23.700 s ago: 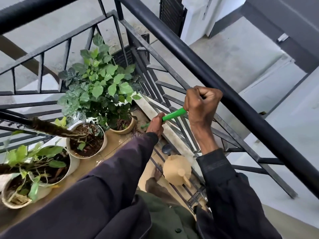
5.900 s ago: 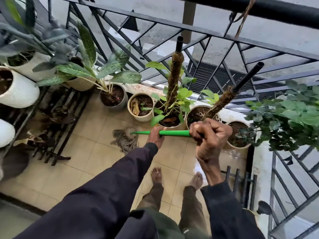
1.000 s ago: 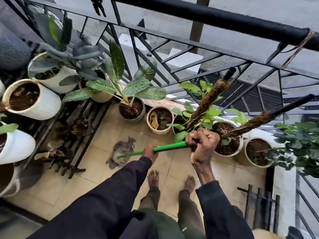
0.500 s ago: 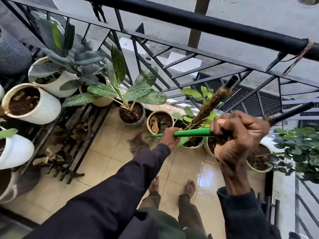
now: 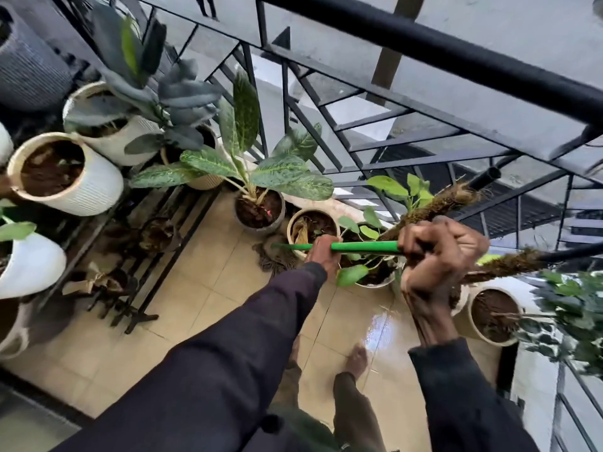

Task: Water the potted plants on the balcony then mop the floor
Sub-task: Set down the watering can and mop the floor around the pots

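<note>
Both hands are clamped on the green mop handle (image 5: 363, 246), well apart along it: the left hand (image 5: 321, 252) has its fingers wrapped round the shaft lower down, toward the mop end, and the right hand (image 5: 437, 256) is fisted round the upper end, nearer the camera. The handle runs roughly level across the view between them. Just beyond the left hand, a short green stub of shaft leads to the grey string mop head (image 5: 277, 257), which lies on the tiled floor (image 5: 202, 288) against the foot of two pots: a grey pot (image 5: 257, 228) holding a plant with broad speckled leaves, to the left of the left hand, and a small beige pot (image 5: 291, 223) of dry leaves directly behind that hand. Below the stretch of handle between the hands stands a pot with a green-leaved climber (image 5: 368, 284); a moss pole (image 5: 434, 205) slants up behind and above the right hand. A second moss pole (image 5: 509, 265) leans to the right of the right hand, over a white pot (image 5: 472, 313) of soil. Below the right hand's wrist the tiles carry a wet, shining patch (image 5: 378, 324), and a bare foot (image 5: 357, 357) stands beside it. Far to the left of the left hand, ribbed white pots (image 5: 88, 190) sit on a black metal rack (image 5: 143, 272). The black balcony railing (image 5: 424, 50) runs behind both hands.
</note>
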